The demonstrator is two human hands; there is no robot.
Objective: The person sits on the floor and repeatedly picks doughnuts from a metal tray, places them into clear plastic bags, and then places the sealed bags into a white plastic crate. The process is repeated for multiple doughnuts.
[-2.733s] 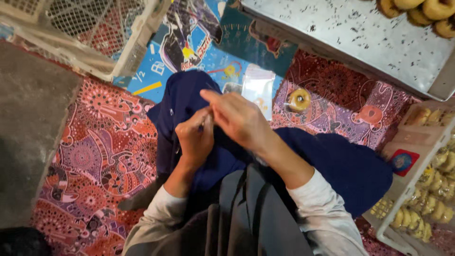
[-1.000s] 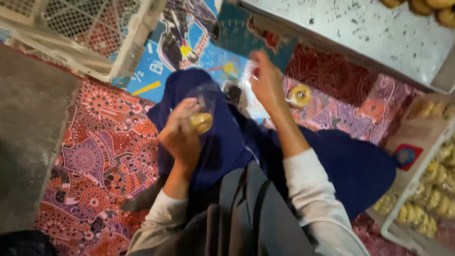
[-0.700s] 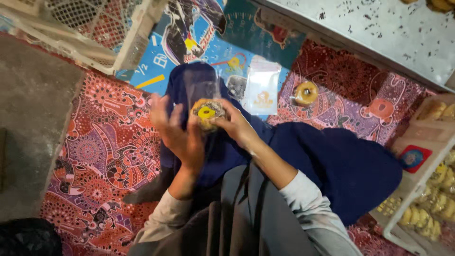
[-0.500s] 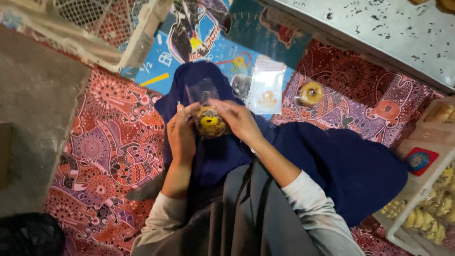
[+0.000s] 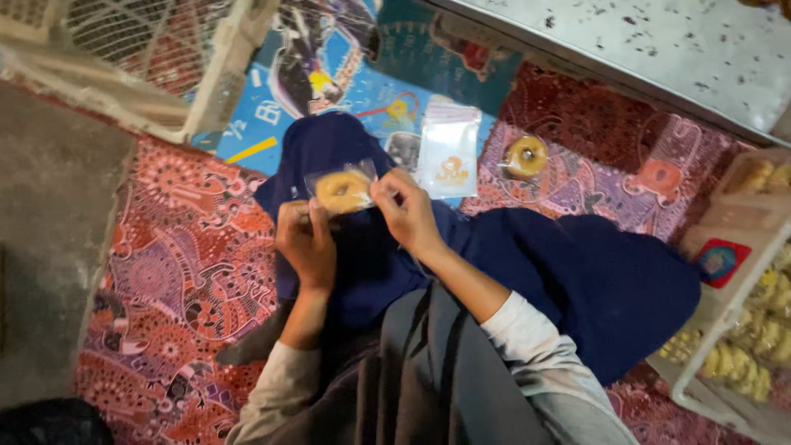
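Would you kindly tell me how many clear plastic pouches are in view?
2: a pouch holding a ring pastry between both hands, and an empty pouch lying on the mat; others may be hidden.

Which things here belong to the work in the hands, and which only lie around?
In hand:
left hand
right hand
clear bag with ring pastry

Lying about:
empty bag
loose ring pastry
white crate
pastry tray
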